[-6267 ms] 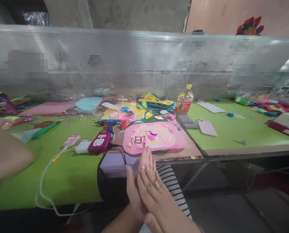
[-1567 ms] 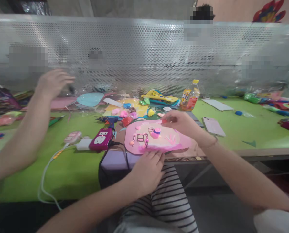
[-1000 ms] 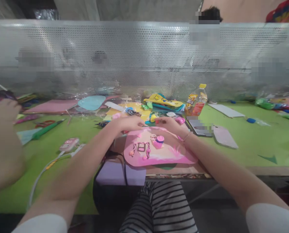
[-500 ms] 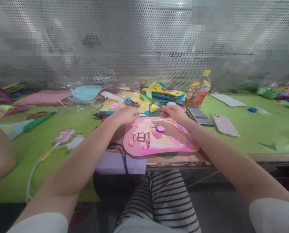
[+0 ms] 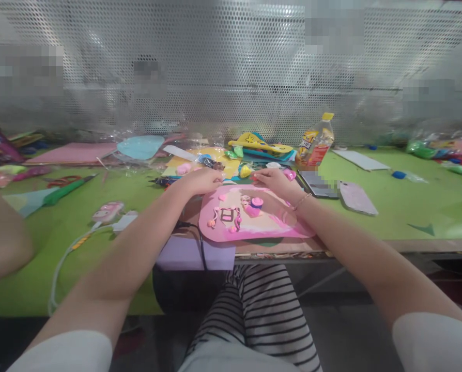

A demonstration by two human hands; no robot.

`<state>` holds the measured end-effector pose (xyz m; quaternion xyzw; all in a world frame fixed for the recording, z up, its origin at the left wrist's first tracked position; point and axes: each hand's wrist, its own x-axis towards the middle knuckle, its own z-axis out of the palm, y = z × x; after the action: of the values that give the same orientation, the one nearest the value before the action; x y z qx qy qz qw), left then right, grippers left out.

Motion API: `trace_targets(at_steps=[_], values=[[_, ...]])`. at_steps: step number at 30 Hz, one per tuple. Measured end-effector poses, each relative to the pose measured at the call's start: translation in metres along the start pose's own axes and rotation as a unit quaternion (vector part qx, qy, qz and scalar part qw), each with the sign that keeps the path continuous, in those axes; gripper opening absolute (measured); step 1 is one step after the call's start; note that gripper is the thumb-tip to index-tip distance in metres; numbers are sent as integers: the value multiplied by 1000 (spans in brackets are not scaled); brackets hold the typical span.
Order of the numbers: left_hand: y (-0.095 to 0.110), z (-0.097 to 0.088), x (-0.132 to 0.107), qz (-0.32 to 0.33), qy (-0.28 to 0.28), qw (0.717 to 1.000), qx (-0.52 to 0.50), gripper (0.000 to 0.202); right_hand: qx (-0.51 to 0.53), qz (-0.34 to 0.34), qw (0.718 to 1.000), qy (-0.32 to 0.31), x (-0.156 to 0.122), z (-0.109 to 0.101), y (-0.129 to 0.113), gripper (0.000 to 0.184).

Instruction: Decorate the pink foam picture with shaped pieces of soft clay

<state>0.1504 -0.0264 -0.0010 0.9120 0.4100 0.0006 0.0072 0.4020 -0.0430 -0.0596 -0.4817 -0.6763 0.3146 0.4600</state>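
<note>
A pink rounded board (image 5: 223, 235) lies in front of me, with a pink clay figure (image 5: 256, 206) in a dark blue band, a small brown frame (image 5: 227, 215) and little clay pieces on it. At the board's far left edge is my left hand (image 5: 206, 181), fingers bent together; what they hold, if anything, is hidden. My right hand (image 5: 273, 182) is over the far edge, its fingertips pinched on a small reddish-pink lump (image 5: 255, 177) that looks like clay. A yellow lump (image 5: 246, 171) sits just beyond, between both hands.
Beyond the hands are a yellow cutout (image 5: 260, 143) and a drink bottle (image 5: 315, 144). Two phones, one dark (image 5: 319, 184) and one pale pink (image 5: 357, 198), lie right. At left are a green-handled cutter (image 5: 66, 191), a cabled charger (image 5: 109, 211) and another person's arm (image 5: 2, 232).
My right hand has shifted slightly left with the reddish-pink lump, closer to my left hand. The left hand stays nearly in place. The whole view has shifted a little.
</note>
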Motion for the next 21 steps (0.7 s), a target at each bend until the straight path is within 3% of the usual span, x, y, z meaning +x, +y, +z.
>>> trace_targets(at_steps=[9, 14, 21], values=[[15, -5, -4, 27, -17, 999, 6, 24, -177, -153, 972, -12, -9, 10, -2, 15], [16, -5, -5, 30, -21, 999, 5, 24, -232, -224, 942, -96, -7, 8, 3, 24], [13, -3, -4, 33, -22, 999, 0, 24, -277, -255, 911, -167, -3, 6, 11, 25]])
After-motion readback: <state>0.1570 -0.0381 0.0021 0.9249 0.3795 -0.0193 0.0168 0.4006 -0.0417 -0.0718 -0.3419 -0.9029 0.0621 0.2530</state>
